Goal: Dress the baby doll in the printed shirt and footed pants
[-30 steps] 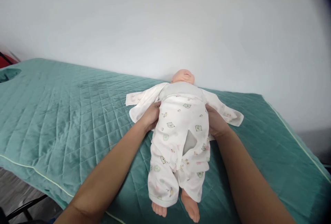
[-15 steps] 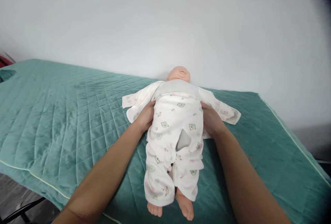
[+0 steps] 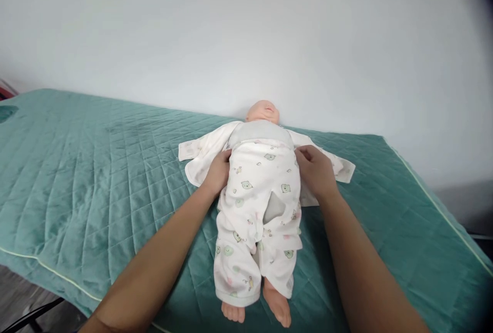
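Note:
A baby doll (image 3: 262, 112) lies on its back, feet toward me. It wears printed white baby pants (image 3: 265, 174) with an opening at the crotch that shows grey beneath. Its white baby shirt (image 3: 206, 153) is spread open under it, sleeves out to both sides. At the doll's left-hand side in view, my left hand (image 3: 219, 170) grips the edge of the pants, its fingertips partly hidden. My right hand (image 3: 316, 171) pinches the pants at the waist on the other side, thumb and fingers together.
A green quilted cover (image 3: 115, 179) with pale piping lies under the doll. A white wall (image 3: 215, 40) rises right behind the doll's head. Dark metal legs (image 3: 34, 315) and floor show at the lower left.
My right hand has risen slightly at the waist and its fingers have curled into a pinch. My left hand stays at its side. The view has shifted a little.

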The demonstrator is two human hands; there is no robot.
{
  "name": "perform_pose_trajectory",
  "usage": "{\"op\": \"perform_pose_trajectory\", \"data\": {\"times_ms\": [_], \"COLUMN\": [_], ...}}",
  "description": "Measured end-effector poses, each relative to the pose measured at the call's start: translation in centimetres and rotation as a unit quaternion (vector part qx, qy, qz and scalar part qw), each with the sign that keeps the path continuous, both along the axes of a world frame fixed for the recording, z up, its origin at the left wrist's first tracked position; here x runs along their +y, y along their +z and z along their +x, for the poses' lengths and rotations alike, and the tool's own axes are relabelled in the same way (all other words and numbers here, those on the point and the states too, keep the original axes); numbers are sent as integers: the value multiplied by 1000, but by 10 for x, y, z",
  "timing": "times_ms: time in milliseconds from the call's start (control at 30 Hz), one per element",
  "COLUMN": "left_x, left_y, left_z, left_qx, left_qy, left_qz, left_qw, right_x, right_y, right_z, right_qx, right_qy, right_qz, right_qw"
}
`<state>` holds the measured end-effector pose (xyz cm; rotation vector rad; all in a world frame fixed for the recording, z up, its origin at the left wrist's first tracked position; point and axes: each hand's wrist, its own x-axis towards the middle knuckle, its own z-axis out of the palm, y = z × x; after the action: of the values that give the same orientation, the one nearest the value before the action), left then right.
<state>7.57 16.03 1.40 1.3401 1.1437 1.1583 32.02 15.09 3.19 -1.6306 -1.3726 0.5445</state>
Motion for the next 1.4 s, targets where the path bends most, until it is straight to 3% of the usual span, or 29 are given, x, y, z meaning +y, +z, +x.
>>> {"op": "perform_pose_trajectory", "data": {"times_ms": [100, 200, 267, 400, 533, 733, 967, 1133, 1233, 1400], "left_x": [4, 3, 1, 2, 8, 16, 24, 49, 61, 53], "left_y": [-7, -4, 2, 12, 11, 12, 21, 29, 30, 35], "left_z": [-4, -7, -8, -10, -13, -15, -12, -6, -6, -13], "left_qx": [35, 30, 30, 67, 84, 75, 96, 189, 216, 158], "left_qy": [80, 160, 166, 50, -37, -89, -118, -88, -108, -171], "left_qz": [39, 101, 156, 231, 213, 145, 148, 163, 174, 135], "left_qw": [995, 981, 973, 969, 973, 983, 977, 964, 955, 963], "right_x": [-5, -9, -9, -6, 4, 17, 19, 28, 36, 48], "right_y": [12, 18, 17, 14, 11, 6, 4, 12, 15, 11], "right_z": [-11, -21, -22, -17, -9, -7, -15, -19, -19, -18], "right_qx": [-11, -7, -6, -19, -46, -85, -66, -44, -34, 79], "right_qy": [-4, 69, 105, 163, 231, 285, 271, 254, 244, 248], "right_qz": [89, 118, 131, 139, 123, 127, 143, 119, 100, 68], "right_qw": [996, 991, 986, 977, 964, 946, 950, 959, 964, 963]}}
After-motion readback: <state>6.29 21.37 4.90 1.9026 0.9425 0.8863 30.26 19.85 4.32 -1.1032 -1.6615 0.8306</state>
